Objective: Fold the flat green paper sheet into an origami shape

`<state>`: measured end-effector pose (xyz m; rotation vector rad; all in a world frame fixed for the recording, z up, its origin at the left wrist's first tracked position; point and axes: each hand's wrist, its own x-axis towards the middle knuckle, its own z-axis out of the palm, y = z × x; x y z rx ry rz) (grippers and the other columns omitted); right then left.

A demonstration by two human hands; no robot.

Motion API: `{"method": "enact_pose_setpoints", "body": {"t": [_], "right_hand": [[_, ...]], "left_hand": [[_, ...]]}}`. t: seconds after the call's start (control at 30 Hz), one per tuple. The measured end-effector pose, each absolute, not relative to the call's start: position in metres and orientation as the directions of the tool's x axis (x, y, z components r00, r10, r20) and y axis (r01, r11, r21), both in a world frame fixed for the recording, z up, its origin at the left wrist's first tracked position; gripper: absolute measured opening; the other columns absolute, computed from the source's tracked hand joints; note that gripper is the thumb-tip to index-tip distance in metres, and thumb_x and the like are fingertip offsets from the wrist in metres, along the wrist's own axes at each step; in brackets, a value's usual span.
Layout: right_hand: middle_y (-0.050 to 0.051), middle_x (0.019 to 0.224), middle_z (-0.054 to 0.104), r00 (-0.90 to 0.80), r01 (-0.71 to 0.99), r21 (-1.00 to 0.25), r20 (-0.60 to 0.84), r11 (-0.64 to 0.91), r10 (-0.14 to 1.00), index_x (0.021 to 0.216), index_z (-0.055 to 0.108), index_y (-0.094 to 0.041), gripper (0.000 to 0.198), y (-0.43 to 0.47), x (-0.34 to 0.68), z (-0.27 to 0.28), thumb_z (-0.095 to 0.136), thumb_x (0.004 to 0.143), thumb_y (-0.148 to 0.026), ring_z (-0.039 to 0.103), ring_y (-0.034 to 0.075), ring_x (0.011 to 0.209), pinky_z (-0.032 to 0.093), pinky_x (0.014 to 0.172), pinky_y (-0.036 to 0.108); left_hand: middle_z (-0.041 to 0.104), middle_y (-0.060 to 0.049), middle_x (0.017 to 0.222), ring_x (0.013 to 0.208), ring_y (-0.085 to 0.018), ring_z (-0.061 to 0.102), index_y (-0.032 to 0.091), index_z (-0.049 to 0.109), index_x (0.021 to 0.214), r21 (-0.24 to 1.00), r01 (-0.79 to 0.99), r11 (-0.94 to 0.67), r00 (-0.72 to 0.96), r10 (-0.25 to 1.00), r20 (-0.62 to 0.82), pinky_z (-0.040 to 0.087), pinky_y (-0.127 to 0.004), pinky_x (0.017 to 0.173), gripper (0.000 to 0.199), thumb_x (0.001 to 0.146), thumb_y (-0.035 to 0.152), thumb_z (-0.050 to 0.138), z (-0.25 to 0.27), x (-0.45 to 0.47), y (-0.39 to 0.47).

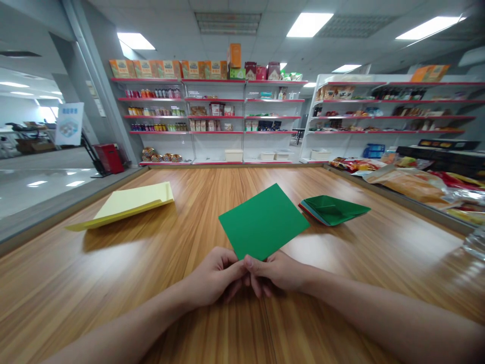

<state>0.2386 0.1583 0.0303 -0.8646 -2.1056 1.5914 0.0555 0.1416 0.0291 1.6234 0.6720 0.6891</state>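
A flat green sheet of paper (265, 220) is held up over the table, tilted, with its near corner between both hands. My left hand (220, 275) pinches that corner from the left, thumb on top. From the right, my right hand (278, 273) grips the same corner, its thumb touching the left thumb. Several fingers are curled beneath the paper, partly hidden. To the right lies a stack of folded papers (335, 210), green on top with red and blue edges below. A pad of yellow paper (132, 205) rests on the left, its edges bent up.
The wooden table (182, 323) has a raised rim. Along its right side lie snack packages (409, 184), and clear plastic (475, 242) sits at the right edge. Shelves of goods (215, 119) stand beyond the table. A sign (69, 124) and a red box (108, 157) stand on the left.
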Motion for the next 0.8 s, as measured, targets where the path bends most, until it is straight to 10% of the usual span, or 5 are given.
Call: {"method": "enact_pose_setpoints", "body": {"t": [0.33,0.8], "right_hand": [[-0.001,0.045,0.05,-0.746,0.161,-0.98,-0.043,0.118,0.664,0.049,0.054,-0.015,0.072,0.16,0.239,0.031,0.035,0.079,-0.077,0.04,0.006,0.036,0.028,0.037,0.021],[-0.006,0.034,0.029,-0.33,-0.26,-0.963,0.156,0.069,0.931,0.04,0.042,-0.016,0.06,0.204,0.26,0.024,0.062,0.075,-0.06,0.024,0.005,0.036,0.008,0.04,0.026]], "left_hand": [[0.044,0.003,0.041,0.032,-0.007,0.036,0.012,0.058,0.063,0.998,0.005,-0.066,0.637,0.769,0.048,0.024,-0.018,0.034,0.049,0.084,0.056,0.052,0.034,0.058,0.138],[0.025,0.008,0.028,0.024,-0.004,0.026,0.017,0.039,0.038,0.952,-0.306,0.017,0.342,0.935,0.093,0.008,-0.021,0.033,0.043,0.068,0.035,0.064,0.035,0.045,0.147]]}}
